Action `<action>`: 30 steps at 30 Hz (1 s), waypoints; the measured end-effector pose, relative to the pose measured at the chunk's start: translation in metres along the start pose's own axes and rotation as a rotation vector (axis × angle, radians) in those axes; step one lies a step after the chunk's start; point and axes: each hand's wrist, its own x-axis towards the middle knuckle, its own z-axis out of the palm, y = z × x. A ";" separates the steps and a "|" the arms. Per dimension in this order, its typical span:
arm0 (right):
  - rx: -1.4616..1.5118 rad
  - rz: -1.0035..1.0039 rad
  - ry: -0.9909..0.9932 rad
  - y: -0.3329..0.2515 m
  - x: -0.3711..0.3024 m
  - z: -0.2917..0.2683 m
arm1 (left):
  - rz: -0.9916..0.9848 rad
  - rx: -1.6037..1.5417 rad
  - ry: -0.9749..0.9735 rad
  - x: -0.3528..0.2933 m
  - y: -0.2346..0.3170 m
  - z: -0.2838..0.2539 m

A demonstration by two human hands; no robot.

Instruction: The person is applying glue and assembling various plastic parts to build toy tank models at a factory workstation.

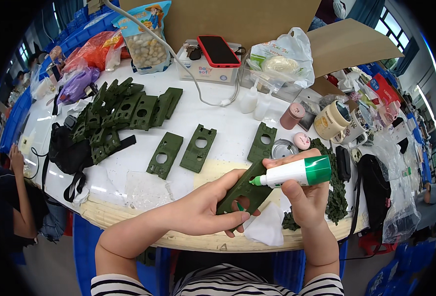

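Over the table's near edge, my left hand (200, 206) is closed around a dark green plastic plate (234, 195) with a large round hole, holding it tilted. My right hand (311, 201) grips a white glue bottle (294, 172) with a green base, lying nearly level. The bottle's green nozzle (255, 181) is at the plate's upper face; whether it touches cannot be made out. Beyond my hands, a similar green plate (262, 140) lies on the table, and two more, a left plate (164, 157) and a middle plate (198, 148), lie further left.
A heap of green plates (112, 111) and a black bag (67, 150) sit at left. Small green pieces (335, 200) are piled at right, near a cream mug (331, 121) and a pink jar (292, 116). A red-edged phone (219, 51) rests on a box at the back.
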 end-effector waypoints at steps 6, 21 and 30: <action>0.031 0.023 0.011 0.000 -0.001 0.000 | 0.018 0.004 0.010 0.000 0.002 0.003; 0.019 0.076 0.090 -0.004 0.004 0.008 | -0.021 -0.070 -0.020 0.000 0.002 -0.003; 0.069 0.038 -0.015 0.000 0.001 -0.001 | -0.014 -0.044 -0.015 0.000 0.001 -0.003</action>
